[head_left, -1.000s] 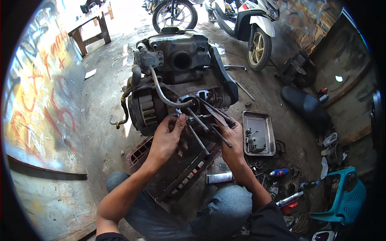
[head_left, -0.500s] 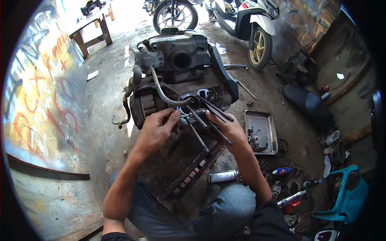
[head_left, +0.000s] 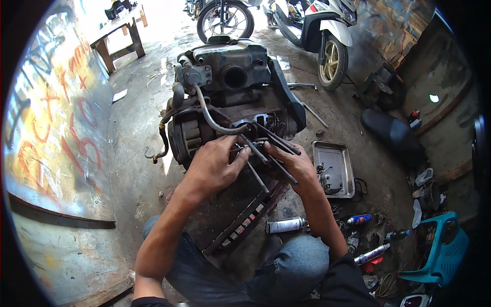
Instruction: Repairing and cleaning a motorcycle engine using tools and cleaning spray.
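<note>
Greasy grey metal fills the middle: an engine block (head_left: 230, 97) sits on the concrete floor (head_left: 138, 107) with its long studs (head_left: 266, 153) pointing back at the person. The left hand (head_left: 212, 166) curls its fingers around the studs near the cylinder mouth, while the right hand (head_left: 291, 163) closes on them from the other side, seemingly to steady them. A metal tray (head_left: 348, 153) with small parts lies just beside the right wrist, within easy reach.
</note>
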A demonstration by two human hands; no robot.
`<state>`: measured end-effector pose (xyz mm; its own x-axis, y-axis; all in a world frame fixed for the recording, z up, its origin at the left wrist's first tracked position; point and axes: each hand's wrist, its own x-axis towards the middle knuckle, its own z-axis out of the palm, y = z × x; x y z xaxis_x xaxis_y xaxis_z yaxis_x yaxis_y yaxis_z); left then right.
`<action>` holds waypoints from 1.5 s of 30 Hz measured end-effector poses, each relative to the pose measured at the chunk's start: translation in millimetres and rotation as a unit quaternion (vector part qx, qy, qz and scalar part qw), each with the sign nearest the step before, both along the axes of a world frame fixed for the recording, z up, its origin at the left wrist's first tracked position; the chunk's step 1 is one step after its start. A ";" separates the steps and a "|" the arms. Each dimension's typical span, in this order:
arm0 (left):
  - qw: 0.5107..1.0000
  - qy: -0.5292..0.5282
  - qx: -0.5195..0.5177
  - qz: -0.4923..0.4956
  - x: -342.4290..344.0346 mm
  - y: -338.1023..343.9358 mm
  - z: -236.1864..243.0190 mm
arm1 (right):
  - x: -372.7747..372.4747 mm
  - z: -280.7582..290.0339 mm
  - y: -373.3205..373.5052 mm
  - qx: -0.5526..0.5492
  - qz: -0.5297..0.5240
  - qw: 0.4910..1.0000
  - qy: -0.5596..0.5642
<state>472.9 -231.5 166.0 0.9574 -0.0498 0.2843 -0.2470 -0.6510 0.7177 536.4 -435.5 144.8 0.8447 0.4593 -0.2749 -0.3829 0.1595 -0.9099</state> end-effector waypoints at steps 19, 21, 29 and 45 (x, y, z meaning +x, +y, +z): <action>0.995 0.077 -0.043 0.041 -3.8 1.9 -14.8 | -26.1 -26.0 -33.6 0.094 -0.071 0.993 0.004; 0.992 0.100 -0.067 0.036 -0.2 -0.6 -5.8 | -52.4 -36.8 -60.8 0.089 -0.111 0.990 0.010; 0.988 0.099 -0.113 0.024 2.8 -11.4 -6.3 | -230.4 -86.1 -163.4 -0.057 -0.083 0.992 0.078; 0.980 0.150 -0.131 0.028 3.4 14.6 -17.0 | -333.0 -170.9 -179.8 -0.246 -0.110 0.957 0.107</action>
